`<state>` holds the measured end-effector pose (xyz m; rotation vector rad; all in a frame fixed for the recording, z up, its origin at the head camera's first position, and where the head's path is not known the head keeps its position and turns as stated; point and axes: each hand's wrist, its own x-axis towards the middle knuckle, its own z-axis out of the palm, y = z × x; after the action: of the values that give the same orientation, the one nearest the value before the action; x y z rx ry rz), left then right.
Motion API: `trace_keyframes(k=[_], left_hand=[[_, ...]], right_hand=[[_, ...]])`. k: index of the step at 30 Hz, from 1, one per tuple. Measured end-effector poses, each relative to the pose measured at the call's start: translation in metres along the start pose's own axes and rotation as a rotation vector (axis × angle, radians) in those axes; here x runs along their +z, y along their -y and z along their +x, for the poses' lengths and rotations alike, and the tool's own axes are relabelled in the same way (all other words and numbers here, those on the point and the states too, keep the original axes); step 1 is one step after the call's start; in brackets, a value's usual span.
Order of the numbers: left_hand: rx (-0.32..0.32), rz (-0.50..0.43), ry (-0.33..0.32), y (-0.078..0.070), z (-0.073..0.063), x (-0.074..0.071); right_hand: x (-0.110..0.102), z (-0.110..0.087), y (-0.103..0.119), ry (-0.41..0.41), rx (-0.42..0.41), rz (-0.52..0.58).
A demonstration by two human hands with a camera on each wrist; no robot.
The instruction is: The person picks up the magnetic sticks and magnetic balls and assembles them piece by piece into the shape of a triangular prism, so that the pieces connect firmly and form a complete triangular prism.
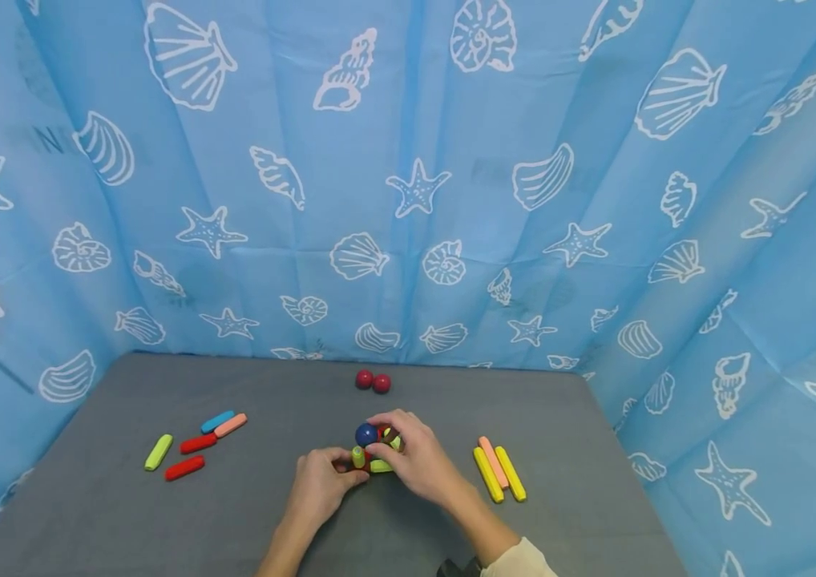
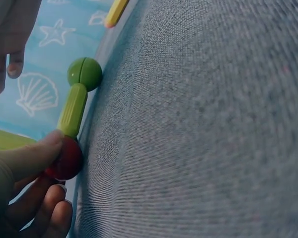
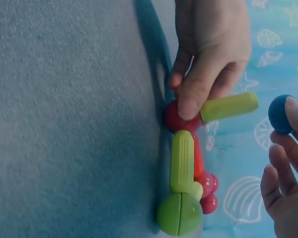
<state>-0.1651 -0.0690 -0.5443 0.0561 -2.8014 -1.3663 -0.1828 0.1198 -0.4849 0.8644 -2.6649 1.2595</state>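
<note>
My left hand [image 1: 323, 483] pinches a red ball [image 2: 67, 161] low at the table, at the near corner of a small rod-and-ball structure. Out of that ball a yellow-green rod [image 3: 231, 106] stands upright. Another yellow-green rod [image 3: 183, 161] lies along the cloth and joins the red ball to a green ball [image 3: 179, 214]. A red rod [image 3: 197, 156] also runs from the held corner, partly hidden. Between thumb and fingers my right hand [image 1: 415, 457] holds a dark blue ball [image 3: 282, 114], a short gap above the upright rod's free end.
Two red balls [image 1: 373, 381] sit behind the structure on the grey cloth [image 1: 271, 529]. Loose rods lie at the left, among them a red rod [image 1: 184, 468] and a blue rod [image 1: 217, 421]. At the right are two yellow rods [image 1: 511, 473] and a peach rod [image 1: 493, 462].
</note>
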Motion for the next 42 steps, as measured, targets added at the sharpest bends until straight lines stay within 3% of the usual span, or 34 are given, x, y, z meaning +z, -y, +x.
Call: trace_keyframes(k=[16, 20, 23, 26, 30, 34, 36, 42], left_hand=[[0.022, -0.004, -0.009, 0.0, -0.002, 0.003], [0.047, -0.02, 0.001, 0.001, -0.001, 0.004], [0.07, -0.026, 0.031, 0.003, 0.0, 0.002], [0.097, -0.008, 0.062, 0.004, 0.002, -0.001], [0.086, 0.05, 0.009, 0.004, 0.004, 0.0], [0.001, 0.051, -0.055, 0.004, 0.002, -0.002], [-0.02, 0.042, -0.028, 0.004, 0.0, -0.006], [-0.003, 0.025, 0.214, 0.003, -0.011, -0.012]], right_hand=[[0.0, 0.0, 0.0, 0.095, 0.011, 0.0], [-0.005, 0.007, -0.013, 0.078, 0.083, 0.026], [-0.008, 0.013, -0.028, 0.08, 0.131, -0.037], [-0.009, 0.017, -0.041, 0.138, 0.136, -0.125], [-0.009, 0.011, -0.052, 0.186, 0.123, -0.192], [-0.008, -0.008, -0.059, 0.15, 0.152, -0.233], [-0.007, -0.018, -0.061, 0.122, 0.182, -0.239], [-0.005, -0.039, -0.061, 0.059, 0.266, -0.205]])
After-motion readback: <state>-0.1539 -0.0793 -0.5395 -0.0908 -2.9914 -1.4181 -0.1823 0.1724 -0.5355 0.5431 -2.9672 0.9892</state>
